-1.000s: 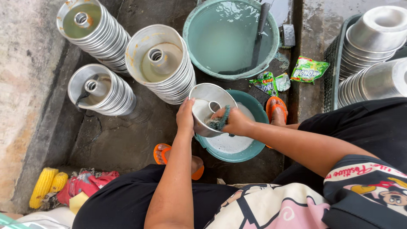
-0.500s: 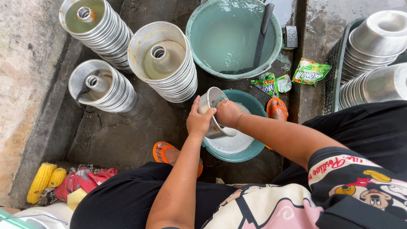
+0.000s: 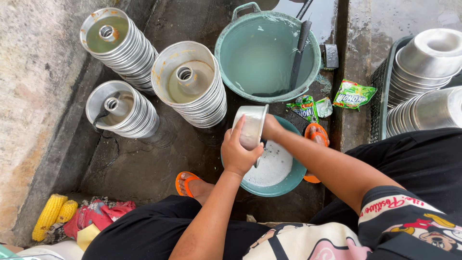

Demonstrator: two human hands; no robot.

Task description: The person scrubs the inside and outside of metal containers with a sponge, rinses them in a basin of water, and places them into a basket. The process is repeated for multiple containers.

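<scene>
Mould, tipped on its side, is held in both hands over the soapy basin.

The left hand wraps its outer wall from below, fingers closed round it; the right hand presses against its far side, grip partly hidden. Behind sits a large tub of water, with three stacks of moulds to the left and packets to the right.

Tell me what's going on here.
A person squats over a teal basin of soapy water, washing a metal ring mould. The left hand grips its outside; the right hand works behind it. Stacks of dirty moulds stand to the left, a bigger water tub beyond.
</scene>
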